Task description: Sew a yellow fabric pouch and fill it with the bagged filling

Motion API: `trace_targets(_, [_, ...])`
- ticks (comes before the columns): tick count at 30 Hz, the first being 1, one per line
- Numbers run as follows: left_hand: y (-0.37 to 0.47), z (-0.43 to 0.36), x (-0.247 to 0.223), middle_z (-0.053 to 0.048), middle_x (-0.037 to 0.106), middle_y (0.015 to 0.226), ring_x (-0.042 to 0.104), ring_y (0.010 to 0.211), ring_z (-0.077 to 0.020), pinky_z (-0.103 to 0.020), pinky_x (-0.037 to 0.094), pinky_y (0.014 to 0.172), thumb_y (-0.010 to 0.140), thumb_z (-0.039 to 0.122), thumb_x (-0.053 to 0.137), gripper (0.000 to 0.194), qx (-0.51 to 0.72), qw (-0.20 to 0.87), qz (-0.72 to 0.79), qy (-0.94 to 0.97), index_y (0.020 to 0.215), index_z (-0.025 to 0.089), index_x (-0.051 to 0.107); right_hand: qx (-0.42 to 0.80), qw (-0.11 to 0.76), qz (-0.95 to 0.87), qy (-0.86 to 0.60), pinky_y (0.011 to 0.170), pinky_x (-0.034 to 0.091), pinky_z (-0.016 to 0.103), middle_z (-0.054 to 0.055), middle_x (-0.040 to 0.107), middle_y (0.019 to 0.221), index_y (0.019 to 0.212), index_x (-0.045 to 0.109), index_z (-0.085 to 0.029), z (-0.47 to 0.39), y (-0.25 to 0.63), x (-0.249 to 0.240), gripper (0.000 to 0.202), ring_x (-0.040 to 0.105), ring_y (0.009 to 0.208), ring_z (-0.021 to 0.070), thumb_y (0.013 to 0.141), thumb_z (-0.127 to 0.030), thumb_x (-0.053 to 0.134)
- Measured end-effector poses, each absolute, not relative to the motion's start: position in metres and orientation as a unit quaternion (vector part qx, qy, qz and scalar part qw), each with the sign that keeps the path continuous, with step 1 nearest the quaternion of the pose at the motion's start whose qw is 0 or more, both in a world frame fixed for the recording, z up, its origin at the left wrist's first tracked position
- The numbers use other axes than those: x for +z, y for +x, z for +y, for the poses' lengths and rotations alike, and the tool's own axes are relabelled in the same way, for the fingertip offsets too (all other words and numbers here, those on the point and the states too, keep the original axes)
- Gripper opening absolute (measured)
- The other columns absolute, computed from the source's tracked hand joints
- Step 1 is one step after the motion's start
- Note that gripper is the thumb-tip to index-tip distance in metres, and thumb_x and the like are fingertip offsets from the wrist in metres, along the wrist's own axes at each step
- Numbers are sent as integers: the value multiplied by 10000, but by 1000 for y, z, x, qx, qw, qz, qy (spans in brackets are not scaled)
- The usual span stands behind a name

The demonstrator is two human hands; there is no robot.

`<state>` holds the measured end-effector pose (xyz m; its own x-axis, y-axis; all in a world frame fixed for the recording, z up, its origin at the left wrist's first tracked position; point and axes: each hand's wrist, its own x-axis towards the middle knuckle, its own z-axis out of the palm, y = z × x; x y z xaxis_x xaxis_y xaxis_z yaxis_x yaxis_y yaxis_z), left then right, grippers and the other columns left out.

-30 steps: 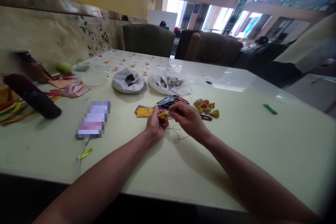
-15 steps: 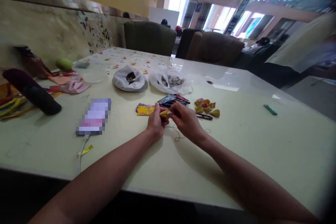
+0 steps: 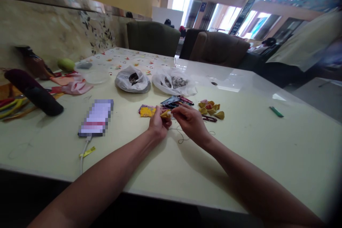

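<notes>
My left hand point(image 3: 157, 125) is closed around a small yellow cloth pouch point(image 3: 165, 114), with a bit of white stuffing point(image 3: 169, 113) showing at its opening. Close beside that opening, my right hand point(image 3: 191, 124) has its thumb and fingers pinched together; what they hold, if anything, is too small to make out. A dark thread point(image 3: 182, 139) lies curled on the table below the hands. Flat yellow cloth pieces point(image 3: 146, 111) lie just left of them, and colourful cloth scraps point(image 3: 176, 101) behind. To the right sit several small stuffed yellow cones point(image 3: 219, 115) and dark red thread snips point(image 3: 210, 118).
Two white plastic bags, one with dark contents point(image 3: 123, 84) and one with grey-white fluff point(image 3: 188, 88), stand farther back. A phone point(image 3: 96, 117) on a cable, a dark cylindrical case point(image 3: 40, 96) and a green fruit point(image 3: 66, 65) are left. A green object point(image 3: 276, 111) lies right.
My right fingers have drawn slightly away from the pouch opening, so more white stuffing shows. My left hand has shifted slightly left.
</notes>
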<state>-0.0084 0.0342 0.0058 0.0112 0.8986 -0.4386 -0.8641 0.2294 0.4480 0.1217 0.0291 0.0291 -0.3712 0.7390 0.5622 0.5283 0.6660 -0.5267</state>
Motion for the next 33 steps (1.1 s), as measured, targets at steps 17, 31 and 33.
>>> trace_targets(17, [-12, 37, 7, 8, 519, 541, 424, 378, -64, -150, 254, 356, 1058, 433, 339, 449, 616, 730, 296, 16, 761, 147, 516, 172, 399, -786, -440, 551, 386, 240, -10, 638, 638, 893, 712, -169, 34, 124, 29, 104, 526, 550, 122, 878, -245, 643])
trace_targets(31, [-11, 37, 6, 14, 533, 527, 431, 363, -65, -161, 271, 361, 1061, 408, 347, 441, 633, 713, 300, 42, 730, 160, 499, 137, 432, -797, -400, 582, 447, 241, 24, 722, 705, 1025, 729, -155, 25, 120, 24, 191, 601, 552, 131, 927, -257, 601])
trace_targets(33, [-11, 36, 6, 19, 520, 514, 421, 356, -62, -159, 266, 358, 1062, 408, 347, 449, 629, 716, 298, 43, 720, 159, 497, 135, 432, -799, -396, 620, 486, 250, 43, 765, 791, 1045, 736, -166, 27, 121, 22, 197, 659, 606, 150, 922, -244, 603])
